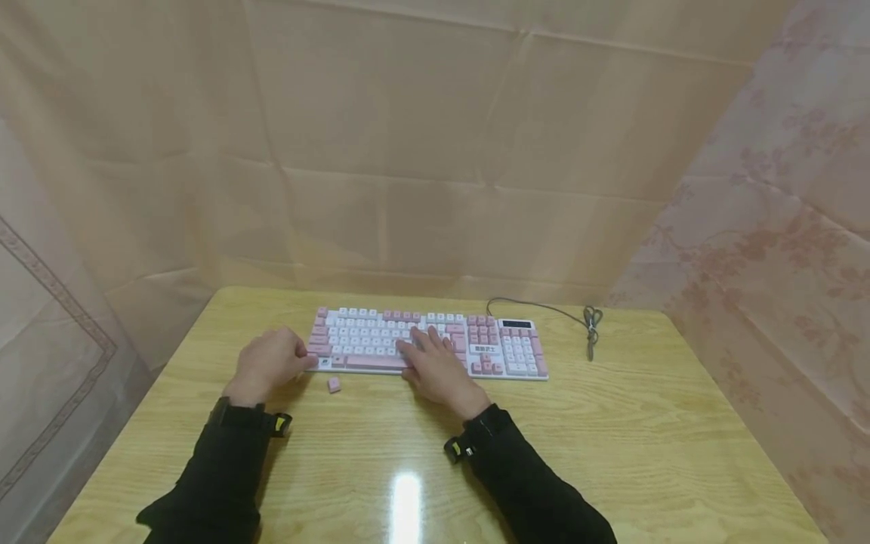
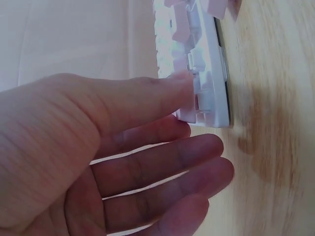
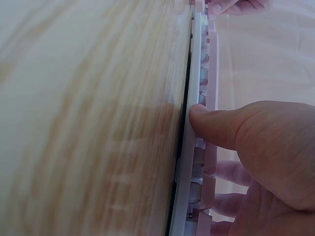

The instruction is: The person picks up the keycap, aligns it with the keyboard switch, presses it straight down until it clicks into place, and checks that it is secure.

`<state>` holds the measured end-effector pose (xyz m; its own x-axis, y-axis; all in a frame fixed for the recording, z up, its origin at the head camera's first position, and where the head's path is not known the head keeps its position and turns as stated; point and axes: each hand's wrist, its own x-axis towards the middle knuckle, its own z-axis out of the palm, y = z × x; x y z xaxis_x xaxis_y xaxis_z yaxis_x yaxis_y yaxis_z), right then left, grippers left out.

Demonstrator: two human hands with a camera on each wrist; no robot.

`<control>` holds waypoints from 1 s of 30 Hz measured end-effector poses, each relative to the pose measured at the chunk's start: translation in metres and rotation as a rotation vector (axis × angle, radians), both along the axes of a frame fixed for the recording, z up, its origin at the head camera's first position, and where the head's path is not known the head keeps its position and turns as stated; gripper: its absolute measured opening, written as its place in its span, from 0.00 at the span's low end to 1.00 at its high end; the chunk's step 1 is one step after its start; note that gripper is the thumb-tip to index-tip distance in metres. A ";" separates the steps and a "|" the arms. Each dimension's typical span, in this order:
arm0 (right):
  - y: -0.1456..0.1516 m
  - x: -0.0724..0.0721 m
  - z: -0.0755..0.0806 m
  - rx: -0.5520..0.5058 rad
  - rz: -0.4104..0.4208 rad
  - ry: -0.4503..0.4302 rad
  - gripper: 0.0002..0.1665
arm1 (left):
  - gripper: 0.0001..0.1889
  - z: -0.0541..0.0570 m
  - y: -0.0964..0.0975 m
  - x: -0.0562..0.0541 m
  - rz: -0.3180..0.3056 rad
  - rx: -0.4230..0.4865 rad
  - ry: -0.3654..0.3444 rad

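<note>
A pink and white keyboard (image 1: 367, 332) lies on the table. My left hand (image 1: 268, 363) is at its front left corner, thumb and forefinger gripping there, other fingers loosely bent. Bare key posts (image 2: 204, 101) show beside that thumb in the left wrist view; the spot under the thumb is hidden. My right hand (image 1: 438, 370) rests over the keys right of centre with fingers spread. In the right wrist view its thumb (image 3: 216, 125) presses the front edge, by the long pink space bar (image 3: 212, 73). A loose pink keycap (image 1: 334, 385) sits just in front of the keyboard.
The keyboard's cable (image 1: 530, 303) runs from the back to a tied bundle (image 1: 591, 332) at the right. Beige cloth (image 1: 408, 151) hangs behind the wooden table (image 1: 612, 438), with patterned cloth on both sides. Each wrist wears a black strap.
</note>
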<state>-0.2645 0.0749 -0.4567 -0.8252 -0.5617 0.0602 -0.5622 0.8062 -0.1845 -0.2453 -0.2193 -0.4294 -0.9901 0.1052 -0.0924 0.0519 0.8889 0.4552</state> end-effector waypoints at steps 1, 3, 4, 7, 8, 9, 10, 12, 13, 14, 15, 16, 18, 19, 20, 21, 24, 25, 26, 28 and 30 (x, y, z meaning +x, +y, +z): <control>0.000 0.000 0.000 -0.005 0.002 -0.001 0.31 | 0.11 0.000 0.000 0.000 0.000 -0.010 0.008; -0.001 0.001 0.001 -0.015 0.007 -0.004 0.31 | 0.12 0.001 0.000 0.000 0.007 -0.031 0.019; -0.002 0.001 0.001 -0.020 0.009 -0.007 0.31 | 0.12 0.002 0.001 0.000 0.010 -0.044 0.026; -0.002 0.002 0.001 -0.017 0.005 -0.009 0.31 | 0.14 0.005 0.006 0.002 0.016 -0.097 0.052; -0.002 0.002 0.001 -0.012 0.000 -0.007 0.31 | 0.15 0.006 0.008 0.003 0.017 -0.111 0.051; -0.002 0.002 0.001 -0.008 -0.004 -0.005 0.31 | 0.15 0.007 0.010 0.003 0.018 -0.124 0.053; -0.001 0.002 0.001 -0.006 -0.008 -0.004 0.31 | 0.16 0.008 0.013 0.004 0.020 -0.138 0.054; -0.001 0.002 0.000 -0.005 -0.010 -0.002 0.31 | 0.17 0.009 0.016 0.005 0.026 -0.158 0.057; -0.001 0.002 0.000 -0.006 -0.009 -0.001 0.31 | 0.18 0.009 0.017 0.005 0.031 -0.165 0.056; 0.000 0.002 0.000 -0.009 -0.006 0.000 0.31 | 0.18 0.009 0.017 0.006 0.035 -0.167 0.058; 0.000 0.002 0.001 -0.010 -0.004 -0.001 0.31 | 0.18 0.009 0.018 0.006 0.038 -0.166 0.065; 0.000 0.002 0.001 -0.010 -0.003 -0.002 0.31 | 0.18 0.008 0.017 0.006 0.040 -0.163 0.069; 0.000 0.002 0.001 -0.008 -0.002 -0.003 0.31 | 0.18 0.007 0.017 0.007 0.038 -0.152 0.076; 0.000 0.002 0.001 -0.005 -0.002 -0.003 0.31 | 0.18 0.007 0.017 0.007 0.037 -0.146 0.076; 0.000 0.002 0.001 -0.003 -0.002 -0.004 0.31 | 0.18 0.007 0.017 0.007 0.034 -0.138 0.077; 0.001 0.002 0.001 -0.001 -0.003 -0.003 0.31 | 0.18 0.007 0.017 0.007 0.031 -0.133 0.075; 0.001 0.001 0.001 0.006 -0.007 0.000 0.31 | 0.17 0.007 0.016 0.006 0.021 -0.130 0.068; 0.001 0.001 0.001 0.008 -0.008 0.002 0.31 | 0.16 0.007 0.016 0.006 0.019 -0.130 0.066; 0.001 0.001 0.001 0.009 -0.009 0.002 0.31 | 0.16 0.007 0.016 0.006 0.019 -0.130 0.064; 0.001 0.001 0.002 0.010 -0.010 -0.003 0.31 | 0.16 0.006 0.016 0.007 0.026 -0.132 0.062; 0.001 0.002 0.001 0.006 -0.009 -0.011 0.31 | 0.16 0.004 0.016 0.007 0.041 -0.132 0.060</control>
<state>-0.2628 0.0755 -0.4553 -0.8311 -0.5542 0.0474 -0.5525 0.8126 -0.1856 -0.2384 -0.2032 -0.4253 -0.9975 0.0555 -0.0430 0.0382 0.9427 0.3316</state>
